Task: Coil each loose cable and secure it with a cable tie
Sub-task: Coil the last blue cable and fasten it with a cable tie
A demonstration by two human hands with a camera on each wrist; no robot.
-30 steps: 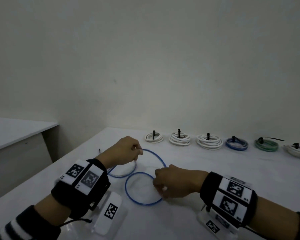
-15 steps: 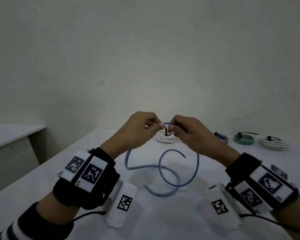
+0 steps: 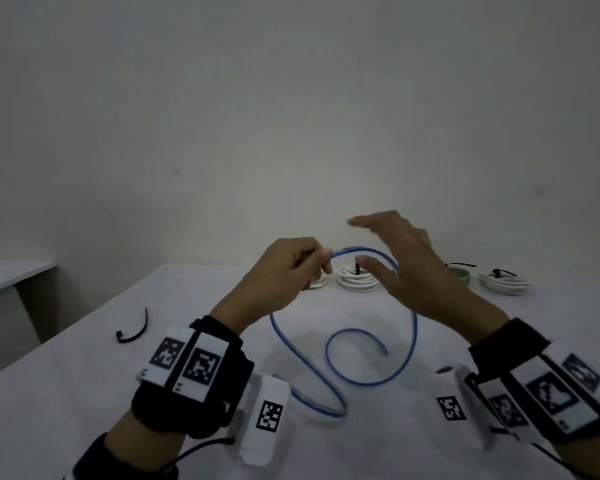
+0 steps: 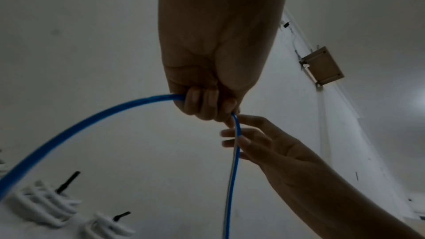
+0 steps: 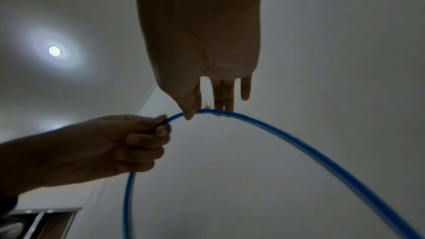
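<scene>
blue cable [image 3: 329, 362] is hanging in a loose, uncoiled loop above the middle of the desk [image 3: 84, 393], its lower bends lying on the desk top near the front edge and its free end curling inward. left hand [image 3: 288, 268] is gripping the raised top of the cable in a clenched fist, with the cable running out of both sides of the fist in the left wrist view [image 4: 92, 119]. right hand [image 3: 399, 258] is spread with fingers straight, holding nothing; in the right wrist view its thumb [image 5: 190, 104] is lying against the cable's arch [image 5: 253, 121], though whether it is pressing is hard to tell.

a loose black cable tie [image 3: 134, 330] is lying alone toward the desk's left edge, well apart from the cable. along the far edge, tied white coils [image 3: 357, 280] are sitting in a row, partly hidden behind both hands; a green coil [image 3: 461, 273] is mostly covered by the right hand, and another white coil [image 3: 504, 284] is lying toward the far right corner.
</scene>
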